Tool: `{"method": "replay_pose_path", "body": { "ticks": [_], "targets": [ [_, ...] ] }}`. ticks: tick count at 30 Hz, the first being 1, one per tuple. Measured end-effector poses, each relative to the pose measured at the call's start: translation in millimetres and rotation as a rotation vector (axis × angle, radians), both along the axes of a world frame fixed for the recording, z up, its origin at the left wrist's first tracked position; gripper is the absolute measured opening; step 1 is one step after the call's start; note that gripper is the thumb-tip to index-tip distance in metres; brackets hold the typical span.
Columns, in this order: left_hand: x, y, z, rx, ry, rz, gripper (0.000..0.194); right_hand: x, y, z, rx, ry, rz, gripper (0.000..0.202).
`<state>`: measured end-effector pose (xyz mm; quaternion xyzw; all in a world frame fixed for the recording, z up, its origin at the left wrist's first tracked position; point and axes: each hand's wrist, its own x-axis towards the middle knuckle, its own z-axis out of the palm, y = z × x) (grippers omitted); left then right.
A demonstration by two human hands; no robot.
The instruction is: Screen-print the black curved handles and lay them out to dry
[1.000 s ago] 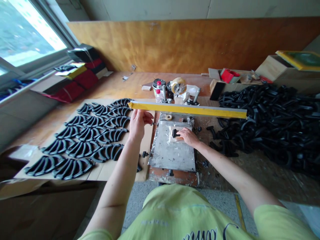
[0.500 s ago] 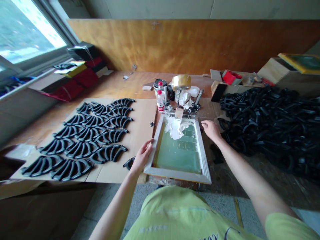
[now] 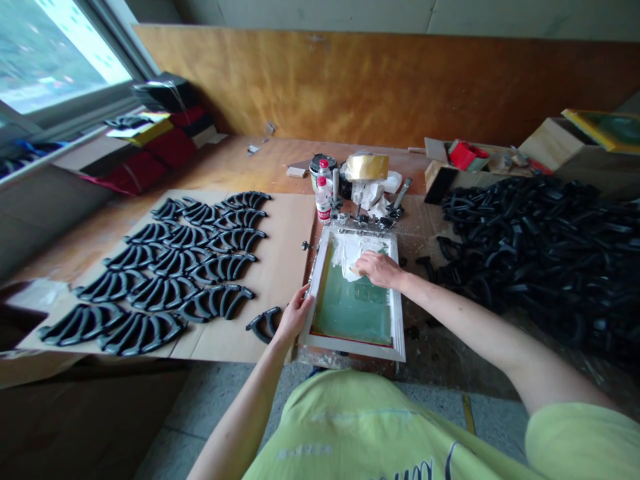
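A screen printing frame (image 3: 354, 351) with a green mesh lies in front of me, white paste (image 3: 350, 257) spread across its far part. My right hand (image 3: 380, 268) is closed over that paste around a squeegee, of which only a small wooden bit shows below the fingers. At the left side of the frame, my left hand (image 3: 297, 312) grips its edge, thumb on top. Metal hinge clamps (image 3: 360, 225) run along the frame's far end. Just left of my left hand lies a curved black part (image 3: 263, 325) on cardboard.
Rows of curved black parts (image 3: 165, 293) cover the cardboard (image 3: 285, 267) on the left. A large heap of black parts (image 3: 540, 247) fills the right. Behind the frame stand a red-capped bottle (image 3: 323, 207), a tape roll (image 3: 367, 167) and crumpled paper.
My right hand has moved left from beside the frame and taken hold of the squeegee that leaned at the far end. The frame's near end has swung slightly; my left hand stays on its edge.
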<state>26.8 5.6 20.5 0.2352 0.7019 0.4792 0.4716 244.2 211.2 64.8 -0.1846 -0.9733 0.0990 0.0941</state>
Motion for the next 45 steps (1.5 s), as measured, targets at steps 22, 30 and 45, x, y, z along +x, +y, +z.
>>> {"method": "replay_pose_path", "body": {
  "ticks": [22,30,45],
  "targets": [
    [-7,5,77.7,0.138,-0.099,-0.084,0.065,-7,73,41.7,0.061,0.269,-0.515,0.058],
    [0,74,151.0,0.583,-0.137,-0.044,0.052,83,52,-16.7,-0.194,0.271,-0.941,0.014],
    [40,-22,10.8,-0.059,-0.398,0.105,0.029,10,-116,-36.5,-0.021,0.192,0.094,0.029]
  ]
}}
